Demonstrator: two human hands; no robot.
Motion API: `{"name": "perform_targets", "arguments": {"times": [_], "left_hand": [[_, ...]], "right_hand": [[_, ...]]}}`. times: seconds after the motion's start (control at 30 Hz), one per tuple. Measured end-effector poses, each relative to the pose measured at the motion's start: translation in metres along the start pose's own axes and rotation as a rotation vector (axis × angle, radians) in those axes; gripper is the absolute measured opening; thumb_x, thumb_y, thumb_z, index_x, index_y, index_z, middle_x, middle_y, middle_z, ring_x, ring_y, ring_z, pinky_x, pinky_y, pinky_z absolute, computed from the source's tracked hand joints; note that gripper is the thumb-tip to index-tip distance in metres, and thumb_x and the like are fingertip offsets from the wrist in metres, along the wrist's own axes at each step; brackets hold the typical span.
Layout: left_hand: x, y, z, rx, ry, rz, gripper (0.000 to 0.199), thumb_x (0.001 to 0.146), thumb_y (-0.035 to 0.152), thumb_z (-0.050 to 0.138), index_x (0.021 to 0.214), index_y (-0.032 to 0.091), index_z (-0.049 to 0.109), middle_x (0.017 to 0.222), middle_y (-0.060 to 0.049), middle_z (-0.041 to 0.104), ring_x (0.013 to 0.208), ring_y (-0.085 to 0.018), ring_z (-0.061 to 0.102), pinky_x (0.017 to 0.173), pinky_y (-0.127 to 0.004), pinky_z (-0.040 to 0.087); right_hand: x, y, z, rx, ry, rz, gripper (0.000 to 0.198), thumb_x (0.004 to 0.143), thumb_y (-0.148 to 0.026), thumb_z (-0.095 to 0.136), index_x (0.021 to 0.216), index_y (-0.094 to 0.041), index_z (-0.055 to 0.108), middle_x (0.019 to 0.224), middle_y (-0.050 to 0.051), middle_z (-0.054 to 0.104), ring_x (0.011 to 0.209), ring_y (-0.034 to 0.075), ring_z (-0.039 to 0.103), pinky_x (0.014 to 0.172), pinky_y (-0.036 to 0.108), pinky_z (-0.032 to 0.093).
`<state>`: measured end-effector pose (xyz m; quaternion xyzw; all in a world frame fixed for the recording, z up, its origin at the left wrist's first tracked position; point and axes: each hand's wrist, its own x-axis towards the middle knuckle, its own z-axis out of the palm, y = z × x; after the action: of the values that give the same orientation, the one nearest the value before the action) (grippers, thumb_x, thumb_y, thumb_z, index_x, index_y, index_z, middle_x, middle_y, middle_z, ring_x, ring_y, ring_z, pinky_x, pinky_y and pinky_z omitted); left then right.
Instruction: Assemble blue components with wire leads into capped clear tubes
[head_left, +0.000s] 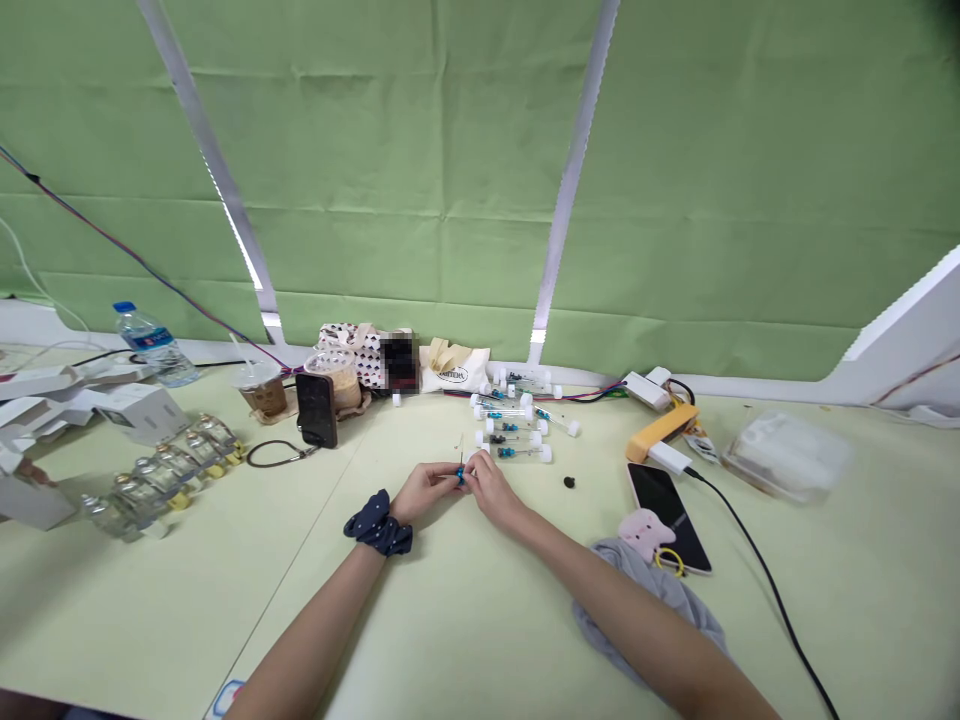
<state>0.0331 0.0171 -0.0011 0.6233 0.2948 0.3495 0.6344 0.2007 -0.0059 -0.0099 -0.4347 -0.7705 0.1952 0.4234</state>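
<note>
My left hand (426, 490) and my right hand (491, 487) meet above the middle of the table. Between their fingertips is a small blue piece with a thin upright stem (460, 474); its exact kind is too small to make out. Both hands have their fingers pinched on it. Just beyond my right hand lie several clear tubes with white caps (517, 454), with small blue or dark pieces and thin stems inside. A small black round piece (569, 482) rests to the right of my right hand.
At left stand several small glass bottles (157, 470), white boxes (142, 412) and another person's hand (34, 472). A propped phone (316, 410), drink cups (262, 390) and bags (457, 368) line the back. Right are a tablet (671, 515), black cable (757, 570), grey cloth (622, 590) and plastic container (784, 455).
</note>
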Motion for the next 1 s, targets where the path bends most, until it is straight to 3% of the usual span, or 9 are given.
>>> {"name": "perform_targets", "arguments": {"times": [1.0], "left_hand": [[0.0003,-0.0052,-0.0003,-0.063,0.039,-0.028,0.033,0.067,0.033,0.072,0.083,0.011,0.052,0.076,-0.007,0.068,0.073,-0.019,0.067,0.071,-0.033,0.051]], "right_hand": [[-0.002,-0.001,-0.0012,-0.027,0.022,-0.049,0.013,0.081,-0.008,0.038,0.085,-0.019,0.044,0.09,0.005,0.043,0.083,0.017,0.046,0.076,0.033,0.043]]}}
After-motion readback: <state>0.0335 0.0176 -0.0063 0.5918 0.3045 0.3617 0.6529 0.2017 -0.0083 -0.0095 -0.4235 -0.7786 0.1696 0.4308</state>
